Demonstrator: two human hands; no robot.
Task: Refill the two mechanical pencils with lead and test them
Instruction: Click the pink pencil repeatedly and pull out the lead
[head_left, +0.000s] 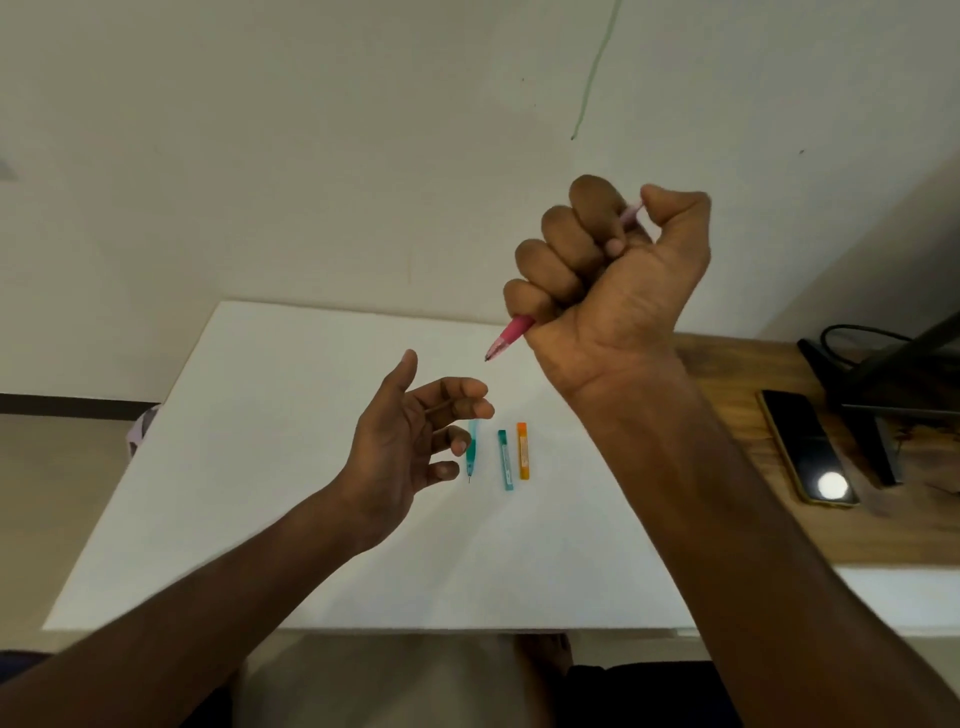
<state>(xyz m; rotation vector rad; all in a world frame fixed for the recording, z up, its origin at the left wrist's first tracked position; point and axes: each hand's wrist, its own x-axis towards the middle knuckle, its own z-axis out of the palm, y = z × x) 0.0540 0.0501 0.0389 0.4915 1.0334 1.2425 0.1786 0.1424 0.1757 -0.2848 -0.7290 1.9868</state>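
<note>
1. while the right hand (613, 265) is raised in a fist around the pink mechanical pencil (511, 338), tip down and thumb at its top end, the task looks to be in its early or middle part; i cannot tell whether this pencil already has lead in it.
2. the left hand (410, 441) is held loose above the white board (260, 467), fingers relaxed and half curled, gripping nothing.
3. the teal mechanical pencil (471, 457) lies on the board just beside the left fingertips, untouched, so it likely remains to be filled and tested.
4. no pencil marks show on the board, so i judge that testing is not yet done.
5. count: two mechanical pencils, one pink in hand and one teal lying flat.
6. two lead cases, a teal lead case (505, 460) and an orange lead case (523, 449), lie side by side near the teal pencil.
7. one phone (805, 447) rests on the wooden desk (727, 467) to the right.
</note>
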